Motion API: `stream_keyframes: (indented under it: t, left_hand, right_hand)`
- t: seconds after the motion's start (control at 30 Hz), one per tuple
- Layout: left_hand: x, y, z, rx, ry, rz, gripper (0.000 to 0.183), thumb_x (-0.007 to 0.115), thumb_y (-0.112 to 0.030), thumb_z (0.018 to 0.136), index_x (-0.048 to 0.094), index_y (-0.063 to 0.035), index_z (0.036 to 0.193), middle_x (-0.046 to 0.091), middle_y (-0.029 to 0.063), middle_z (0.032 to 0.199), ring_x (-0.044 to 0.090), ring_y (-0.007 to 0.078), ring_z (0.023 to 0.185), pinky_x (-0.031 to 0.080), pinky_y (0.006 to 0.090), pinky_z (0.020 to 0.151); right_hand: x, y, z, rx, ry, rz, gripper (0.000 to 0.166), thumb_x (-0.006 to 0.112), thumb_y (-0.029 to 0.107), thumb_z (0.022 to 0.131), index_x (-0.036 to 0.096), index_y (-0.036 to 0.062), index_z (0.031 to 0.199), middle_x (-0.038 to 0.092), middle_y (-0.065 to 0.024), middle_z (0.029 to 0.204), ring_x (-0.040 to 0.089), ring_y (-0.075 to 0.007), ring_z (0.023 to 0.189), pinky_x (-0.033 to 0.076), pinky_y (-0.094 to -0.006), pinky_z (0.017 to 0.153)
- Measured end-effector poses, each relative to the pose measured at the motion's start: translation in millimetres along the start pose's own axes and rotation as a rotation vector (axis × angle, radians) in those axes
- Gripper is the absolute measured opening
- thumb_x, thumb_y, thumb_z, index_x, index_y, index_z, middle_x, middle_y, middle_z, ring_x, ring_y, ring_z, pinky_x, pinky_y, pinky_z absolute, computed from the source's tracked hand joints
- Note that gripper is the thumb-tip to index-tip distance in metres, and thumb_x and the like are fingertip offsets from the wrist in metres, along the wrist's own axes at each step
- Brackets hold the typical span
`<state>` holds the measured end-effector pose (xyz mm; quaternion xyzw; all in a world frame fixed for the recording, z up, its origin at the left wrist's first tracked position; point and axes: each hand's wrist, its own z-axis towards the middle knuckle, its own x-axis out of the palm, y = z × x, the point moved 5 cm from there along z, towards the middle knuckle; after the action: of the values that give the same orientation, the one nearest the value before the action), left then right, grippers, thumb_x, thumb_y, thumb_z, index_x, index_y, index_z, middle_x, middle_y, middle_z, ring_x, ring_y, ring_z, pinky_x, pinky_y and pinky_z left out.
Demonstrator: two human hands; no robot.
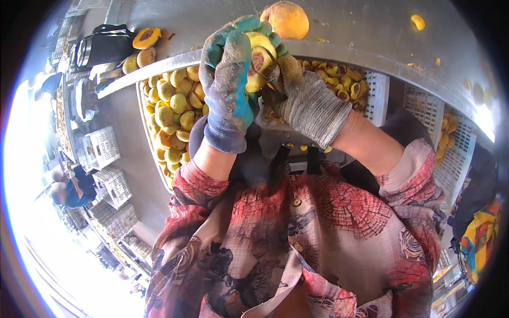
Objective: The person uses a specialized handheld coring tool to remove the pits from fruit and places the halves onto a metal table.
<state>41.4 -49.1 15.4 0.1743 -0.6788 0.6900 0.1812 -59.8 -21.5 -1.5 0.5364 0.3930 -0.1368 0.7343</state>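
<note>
In a grey and teal work glove, my left hand (pixel 232 71) holds a cut yellow peach half (pixel 256 77) with its brown hollow showing. My right hand (pixel 308 95), in a grey knitted glove, grips a small metal tool (pixel 273 75) whose thin curved blade lies against the cut face. The tool's handle is hidden in the glove. Just beyond my fingers, a whole orange-yellow peach (pixel 285 20) rests on the metal table (pixel 358 28).
A crate of peach halves (pixel 175 107) stands left below the table edge; another holds dark-centred pieces (pixel 346 81). White crates (pixel 457 155) stand right. Peach pieces (pixel 146 38) and a black container (pixel 107 47) lie at left. A person (pixel 75 187) is far left.
</note>
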Motion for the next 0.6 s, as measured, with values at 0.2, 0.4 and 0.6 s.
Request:
stream_keyframes:
  t: [0.2,0.4,0.6]
  left_hand:
    - [3,-5,-5,0.068,0.046,0.161,0.041,0.046,-0.029,0.088,0.048,0.0041,0.112,0.056,0.0151,0.104,0.057,0.0251,0.093,0.047,0.0364,0.083]
    - [-6,-6,-7,0.124,0.002,0.292,0.044,0.047,-0.033,0.089,0.048,0.005,0.11,0.056,0.0151,0.103,0.058,0.0246,0.091,0.048,0.0364,0.082]
    - [4,-9,-8,0.176,0.081,0.388,0.044,0.045,-0.033,0.089,0.048,0.0061,0.11,0.056,0.0165,0.102,0.057,0.0256,0.093,0.049,0.0374,0.081]
  right_hand:
    - [9,4,1,0.062,0.138,0.302,0.029,0.056,0.019,0.08,0.052,0.0074,0.106,0.052,-0.013,0.108,0.05,-0.0293,0.098,0.047,-0.0365,0.073]
    - [18,7,-5,-0.118,0.121,0.139,0.033,0.051,0.019,0.078,0.054,0.0126,0.11,0.051,-0.0129,0.11,0.049,-0.0297,0.099,0.048,-0.0379,0.07]
    - [25,10,-4,-0.263,-0.006,0.048,0.032,0.049,0.018,0.079,0.054,0.013,0.11,0.051,-0.0127,0.109,0.049,-0.0301,0.1,0.048,-0.0382,0.074]
